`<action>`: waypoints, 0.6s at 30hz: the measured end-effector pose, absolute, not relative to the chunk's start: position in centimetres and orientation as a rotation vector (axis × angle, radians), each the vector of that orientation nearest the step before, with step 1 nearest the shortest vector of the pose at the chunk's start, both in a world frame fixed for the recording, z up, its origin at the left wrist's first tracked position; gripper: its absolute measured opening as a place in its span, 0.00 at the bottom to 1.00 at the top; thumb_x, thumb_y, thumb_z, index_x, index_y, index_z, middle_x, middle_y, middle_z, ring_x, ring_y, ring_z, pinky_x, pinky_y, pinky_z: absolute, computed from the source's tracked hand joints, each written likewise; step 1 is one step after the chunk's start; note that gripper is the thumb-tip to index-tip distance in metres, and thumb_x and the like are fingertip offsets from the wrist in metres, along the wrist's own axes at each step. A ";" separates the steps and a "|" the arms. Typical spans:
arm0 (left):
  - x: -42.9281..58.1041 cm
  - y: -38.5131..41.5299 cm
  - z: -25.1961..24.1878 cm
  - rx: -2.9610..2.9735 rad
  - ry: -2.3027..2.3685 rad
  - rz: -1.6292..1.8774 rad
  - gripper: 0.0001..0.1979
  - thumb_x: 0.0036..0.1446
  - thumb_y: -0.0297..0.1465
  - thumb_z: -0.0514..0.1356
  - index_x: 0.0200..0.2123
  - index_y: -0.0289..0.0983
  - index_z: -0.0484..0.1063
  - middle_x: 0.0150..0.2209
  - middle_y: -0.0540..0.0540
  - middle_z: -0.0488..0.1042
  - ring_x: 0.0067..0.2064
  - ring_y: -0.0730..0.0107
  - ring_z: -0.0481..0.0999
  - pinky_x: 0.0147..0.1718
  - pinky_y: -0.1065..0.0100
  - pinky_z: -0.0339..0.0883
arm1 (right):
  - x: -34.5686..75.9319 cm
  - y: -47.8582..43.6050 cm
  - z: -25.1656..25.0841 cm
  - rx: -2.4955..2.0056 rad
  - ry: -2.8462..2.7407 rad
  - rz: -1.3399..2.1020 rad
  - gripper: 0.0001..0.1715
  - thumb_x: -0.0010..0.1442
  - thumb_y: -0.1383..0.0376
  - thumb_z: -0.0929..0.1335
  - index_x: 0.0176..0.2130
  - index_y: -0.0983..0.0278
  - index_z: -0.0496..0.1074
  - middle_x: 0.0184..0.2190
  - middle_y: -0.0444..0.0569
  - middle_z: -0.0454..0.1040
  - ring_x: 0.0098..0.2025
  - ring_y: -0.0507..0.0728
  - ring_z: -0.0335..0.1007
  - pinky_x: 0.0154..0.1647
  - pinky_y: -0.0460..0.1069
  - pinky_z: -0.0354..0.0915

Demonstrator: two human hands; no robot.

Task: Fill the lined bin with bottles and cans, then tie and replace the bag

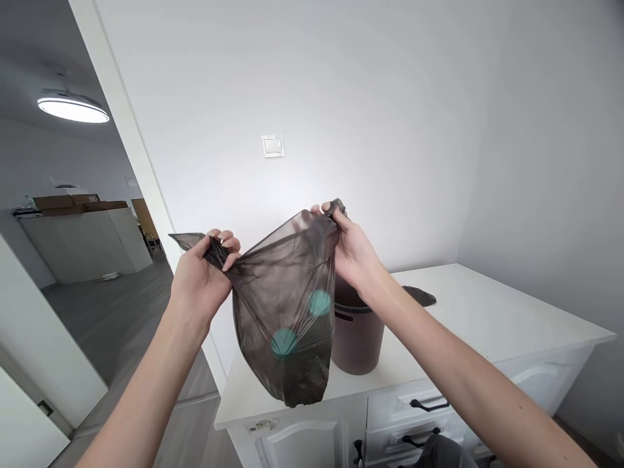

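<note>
A thin, see-through black garbage bag (287, 286) hangs stretched between my two hands above the front of the white cabinet. Two round green shapes show through its plastic. My left hand (202, 273) is closed around one bunched upper corner, and a loose end sticks out past the fingers. Higher up, my right hand (348, 244) grips the other upper corner, bunched between thumb and fingers. Behind the bag and my right wrist stands a brown trash can (358, 341), upright and partly hidden. A dark piece of thin plastic (420, 296) lies on the cabinet top beyond my right forearm.
The white cabinet (468, 309) has drawers and dark handles (429, 406) at its front. A light switch (273, 146) is on the wall behind. To the left, a doorway opens on a room with cardboard boxes (65, 203) on a grey cabinet (82, 244).
</note>
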State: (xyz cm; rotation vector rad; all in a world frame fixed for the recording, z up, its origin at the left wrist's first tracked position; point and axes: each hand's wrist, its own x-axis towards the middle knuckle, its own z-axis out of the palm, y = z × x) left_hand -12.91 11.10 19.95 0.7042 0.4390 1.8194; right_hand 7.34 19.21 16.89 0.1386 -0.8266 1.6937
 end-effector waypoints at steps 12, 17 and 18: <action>-15.0 12.9 13.1 0.782 0.551 1.807 0.19 0.76 0.28 0.47 0.29 0.36 0.64 0.21 0.58 0.50 0.19 0.81 0.53 0.18 0.77 0.56 | 5.1 20.9 9.8 -0.006 -1.087 1.649 0.15 0.70 0.49 0.69 0.42 0.58 0.69 0.23 0.34 0.48 0.21 0.48 0.41 0.21 0.43 0.55; -15.3 14.1 10.8 0.988 0.773 1.795 0.18 0.73 0.34 0.57 0.28 0.37 0.63 0.24 0.58 0.46 0.21 0.79 0.46 0.19 0.75 0.51 | 4.2 21.4 8.2 -0.276 -1.329 1.451 0.26 0.66 0.40 0.68 0.38 0.58 0.67 0.23 0.34 0.47 0.22 0.48 0.38 0.20 0.45 0.42; -15.3 14.2 10.4 1.041 0.825 1.785 0.18 0.70 0.36 0.60 0.27 0.37 0.63 0.24 0.58 0.46 0.21 0.79 0.45 0.19 0.75 0.50 | 4.0 21.5 7.9 -0.335 -1.396 1.398 0.26 0.67 0.39 0.66 0.37 0.58 0.66 0.23 0.34 0.48 0.21 0.48 0.39 0.21 0.45 0.42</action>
